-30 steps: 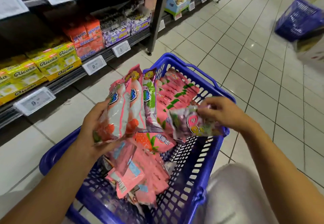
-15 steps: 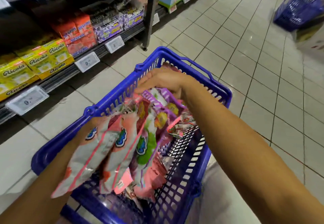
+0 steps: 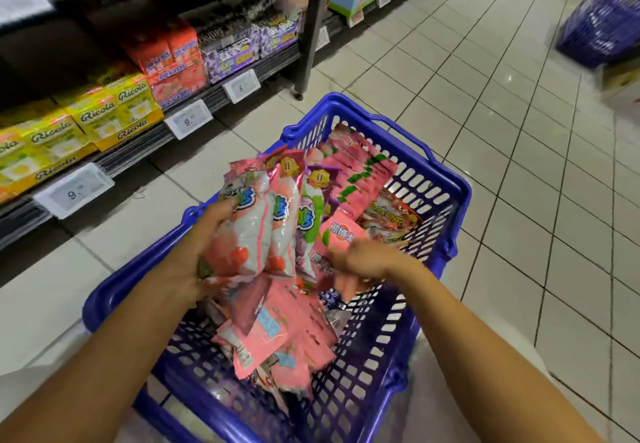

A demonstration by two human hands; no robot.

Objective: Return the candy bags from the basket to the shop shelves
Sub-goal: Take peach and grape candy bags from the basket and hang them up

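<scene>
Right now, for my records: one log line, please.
left hand holds candy bags | right hand reaching, blurred | over basket | shelves untouched

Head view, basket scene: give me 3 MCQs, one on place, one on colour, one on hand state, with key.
1. Where are the yellow boxes?
A. On the shelf to the left
B. In the basket
C. On the floor

2. What colour is the basket?
A. Red
B. Blue
C. Green

3. What is the left hand doing?
A. Resting on the floor
B. Hanging idle
C. Holding a bunch of candy bags

Key: 1 A, the boxes sit in rows above the price tags. 2 B, its rim and mesh walls are blue. 3 C, the fingers wrap round several bags held above the basket.
</scene>
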